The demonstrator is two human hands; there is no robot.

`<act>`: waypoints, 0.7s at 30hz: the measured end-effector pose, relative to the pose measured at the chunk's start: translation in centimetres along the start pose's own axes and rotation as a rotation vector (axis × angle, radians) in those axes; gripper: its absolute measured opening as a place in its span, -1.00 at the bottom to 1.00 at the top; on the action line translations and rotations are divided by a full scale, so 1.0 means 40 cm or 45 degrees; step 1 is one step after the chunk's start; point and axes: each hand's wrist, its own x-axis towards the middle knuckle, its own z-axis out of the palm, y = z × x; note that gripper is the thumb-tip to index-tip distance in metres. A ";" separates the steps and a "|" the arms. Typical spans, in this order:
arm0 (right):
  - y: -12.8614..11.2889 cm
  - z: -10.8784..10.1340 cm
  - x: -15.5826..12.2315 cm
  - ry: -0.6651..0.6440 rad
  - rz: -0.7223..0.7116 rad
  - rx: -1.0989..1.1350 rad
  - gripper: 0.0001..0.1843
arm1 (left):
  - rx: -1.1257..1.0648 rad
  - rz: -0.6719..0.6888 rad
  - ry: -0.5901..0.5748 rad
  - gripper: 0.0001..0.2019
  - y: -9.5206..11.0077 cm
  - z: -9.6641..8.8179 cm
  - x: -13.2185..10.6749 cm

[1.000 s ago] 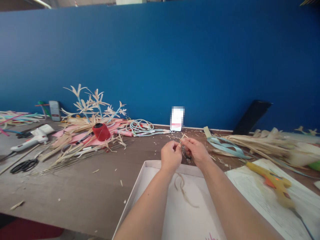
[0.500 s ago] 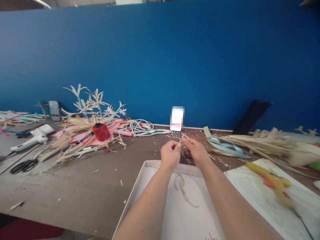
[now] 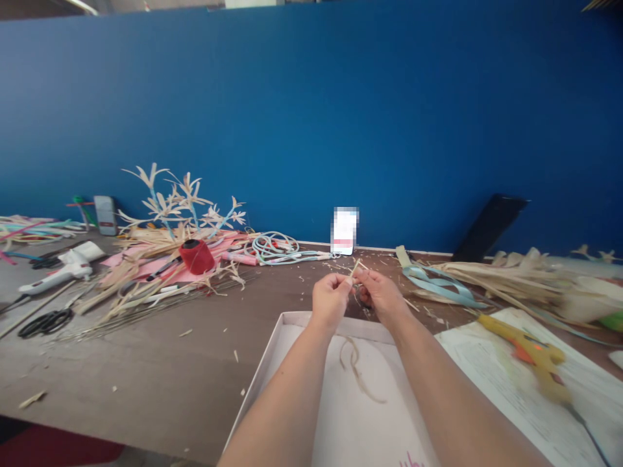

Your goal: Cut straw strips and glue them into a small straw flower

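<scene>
My left hand (image 3: 331,301) and my right hand (image 3: 382,295) meet just beyond the far edge of a shallow white box (image 3: 298,318). Both are closed, thumbs against fingers, pinching a thin pale straw strip (image 3: 355,266) whose tip pokes up between them. The lower part of the strip is hidden by my fingers. Scissors (image 3: 364,302) seem to lie on the table under my right hand, mostly covered. Inside the box, below my wrists, rests a curled strip of dry fibre (image 3: 357,373).
To the left are straw flowers (image 3: 168,207), a red spool (image 3: 196,257), black scissors (image 3: 46,323) and a white glue gun (image 3: 58,277). A phone (image 3: 343,232) leans on the blue partition (image 3: 311,117). At right lie blue ribbon (image 3: 442,285), dry husks (image 3: 491,279) and a yellow glue gun (image 3: 530,353).
My fingers shift slightly around the strip, and its tip shows a little more clearly above them. Everything else stays in place.
</scene>
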 end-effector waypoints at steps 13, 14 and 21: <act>-0.009 0.004 -0.006 -0.060 0.015 0.070 -0.58 | -0.401 -0.149 -0.127 -0.81 0.010 -0.001 -0.001; -0.010 0.004 -0.007 -0.061 0.015 0.074 -0.58 | -0.427 -0.163 -0.133 -0.80 0.011 -0.001 -0.001; -0.025 0.011 -0.012 -0.069 0.036 0.120 -0.56 | -0.475 -0.198 -0.174 -0.79 0.018 0.001 -0.005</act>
